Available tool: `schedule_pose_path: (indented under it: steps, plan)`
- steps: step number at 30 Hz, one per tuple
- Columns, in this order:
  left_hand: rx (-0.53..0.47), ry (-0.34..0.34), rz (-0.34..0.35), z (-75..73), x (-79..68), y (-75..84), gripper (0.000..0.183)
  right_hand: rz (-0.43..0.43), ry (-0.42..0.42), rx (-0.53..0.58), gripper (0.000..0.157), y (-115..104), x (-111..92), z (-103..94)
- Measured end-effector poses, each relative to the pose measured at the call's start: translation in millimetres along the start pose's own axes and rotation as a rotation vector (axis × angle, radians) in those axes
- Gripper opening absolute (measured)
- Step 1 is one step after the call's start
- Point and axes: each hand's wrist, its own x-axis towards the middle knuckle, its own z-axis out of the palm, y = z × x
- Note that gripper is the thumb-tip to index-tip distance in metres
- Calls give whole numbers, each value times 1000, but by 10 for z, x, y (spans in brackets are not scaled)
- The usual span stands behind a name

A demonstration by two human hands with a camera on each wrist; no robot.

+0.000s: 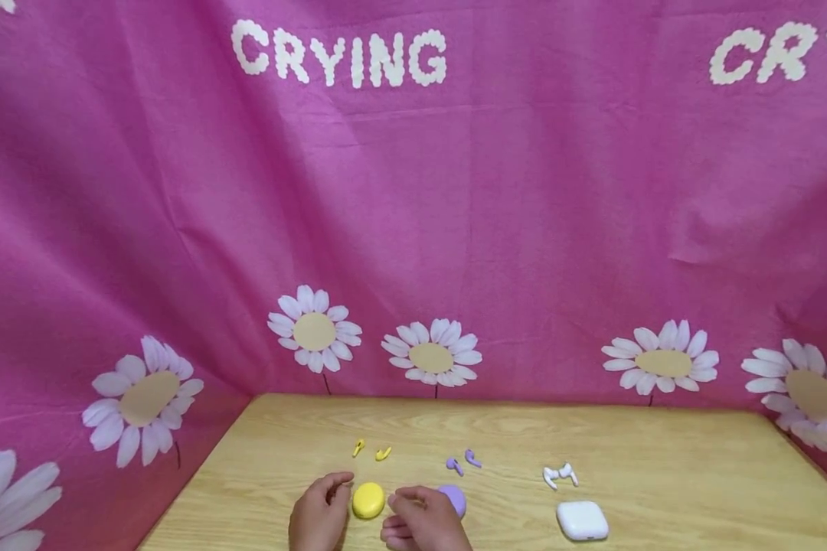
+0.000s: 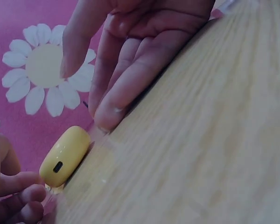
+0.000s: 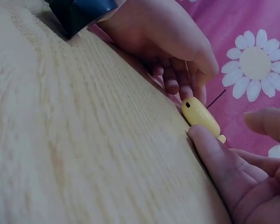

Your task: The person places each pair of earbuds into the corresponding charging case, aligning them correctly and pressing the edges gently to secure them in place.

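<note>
A rounded yellow earbud case (image 1: pixel 368 500) lies on the wooden table between my two hands, its lid down and its dark port (image 2: pixel 58 166) facing my side. To its left is my left hand (image 1: pixel 320 511), fingers loosely bent and holding nothing, with fingertips close by the case. My right hand (image 1: pixel 429 522) sits on the other side, relaxed, its fingertips near the case's right edge. Behind the right hand a purple case (image 1: pixel 452 499) is partly hidden. Two yellow earbuds (image 1: pixel 383 454) lie beyond the yellow case.
Two purple earbuds (image 1: pixel 472 459) lie beyond the purple case. Farther right are a white case (image 1: pixel 583 520) and two white earbuds (image 1: pixel 560 476). A pink curtain (image 1: pixel 524 229) with daisies hangs along the table's back and sides. A dark band (image 3: pixel 84 14) is on the left wrist.
</note>
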Motion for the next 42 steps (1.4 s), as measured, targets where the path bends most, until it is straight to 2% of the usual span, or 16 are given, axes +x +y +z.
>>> schedule_pose_path:
  steps: [7,14,21,28,32,37,42]
  plan:
    - [17,-26,47,12,-60,-26,29,31,-41,-15,35,44,4,82]
    - [30,-35,169,40,-65,-37,20,51,-75,63,33,-21,-5,41]
    - [20,-86,199,-31,-43,3,25,37,-107,104,32,-63,7,37]
    - [-1,-144,210,-63,-48,-44,33,10,-107,89,26,-25,-4,54]
    - [-35,-153,224,-80,-29,-72,30,-7,-106,92,25,-24,-17,76]
    - [-108,-199,243,-107,34,-133,28,-26,-106,93,32,-21,-22,88]
    - [-265,-254,195,-110,60,-159,32,-48,-99,86,39,-5,-23,74]
